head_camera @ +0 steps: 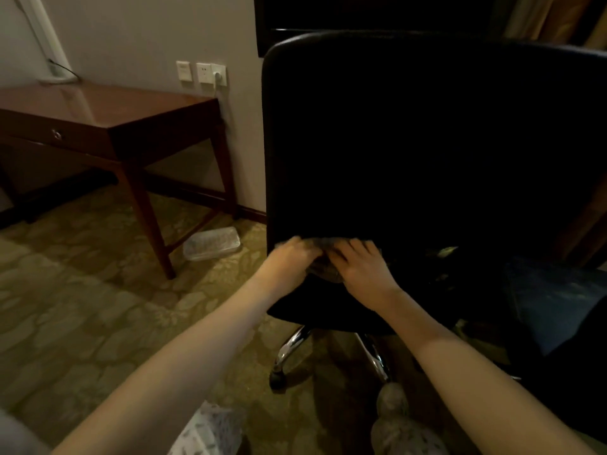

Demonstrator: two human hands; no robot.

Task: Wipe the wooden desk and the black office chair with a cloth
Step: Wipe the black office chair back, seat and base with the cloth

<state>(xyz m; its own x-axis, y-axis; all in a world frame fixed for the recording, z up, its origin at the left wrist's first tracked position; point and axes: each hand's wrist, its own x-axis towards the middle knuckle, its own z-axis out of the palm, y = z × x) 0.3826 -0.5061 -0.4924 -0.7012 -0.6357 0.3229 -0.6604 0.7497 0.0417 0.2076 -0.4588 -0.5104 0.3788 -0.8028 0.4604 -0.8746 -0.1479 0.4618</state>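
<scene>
Left hand + right hand side by side on the cloth at the black chair seat crease, right pressing flat, left grip too blurry tbh.

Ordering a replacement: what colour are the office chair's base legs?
Shiny chrome silver; the base legs show best in the head view.
</scene>
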